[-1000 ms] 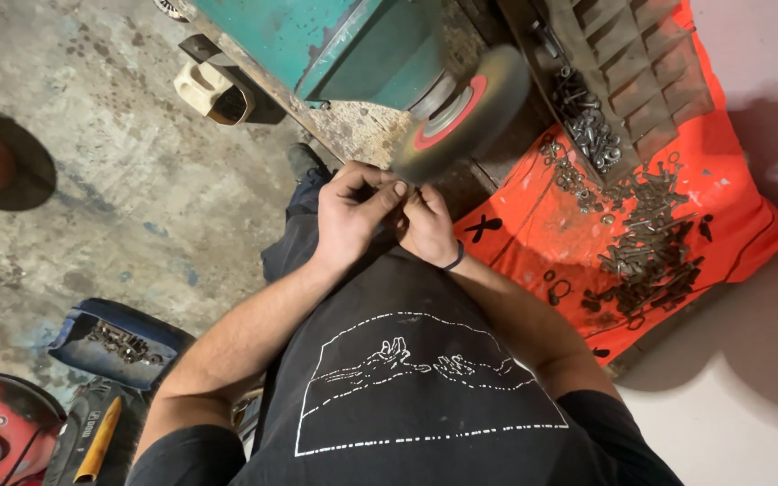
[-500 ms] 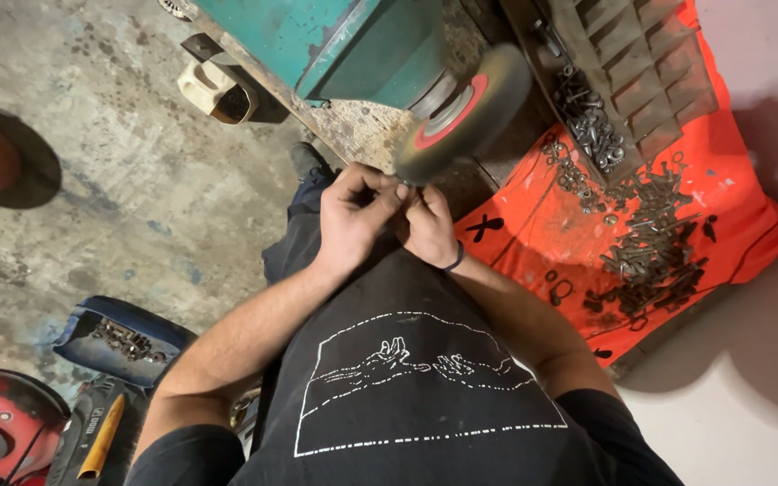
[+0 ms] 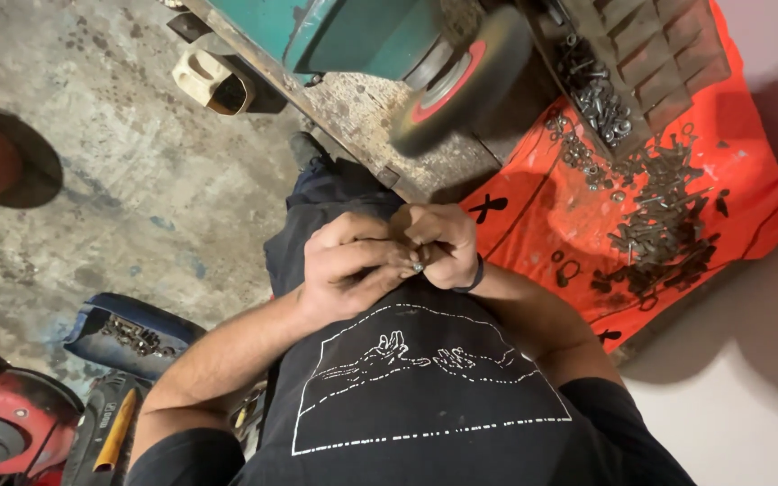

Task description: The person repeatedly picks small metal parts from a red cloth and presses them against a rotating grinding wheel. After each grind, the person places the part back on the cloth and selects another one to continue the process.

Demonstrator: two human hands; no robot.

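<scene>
My left hand (image 3: 346,266) and my right hand (image 3: 443,245) meet in front of my chest, above my black printed shirt. Their fingertips pinch one small metal piece (image 3: 417,266), likely a nut or bolt; most of it is hidden by the fingers. A dark band sits on my right wrist. Just beyond my hands spins or stands a grey grinding wheel (image 3: 461,81) with a red hub, mounted on a green bench grinder (image 3: 353,36).
An orange sheet (image 3: 533,225) at the right carries several dark bolts and nuts (image 3: 664,229), with a compartment rack (image 3: 650,54) above. A blue tray of hardware (image 3: 128,335) lies at lower left, beside red equipment (image 3: 2,423). A cream container (image 3: 213,83) sits on the concrete floor.
Both hands have drawn back from the grinding wheel toward my chest, still pressed together around the small piece. The view has shifted slightly.
</scene>
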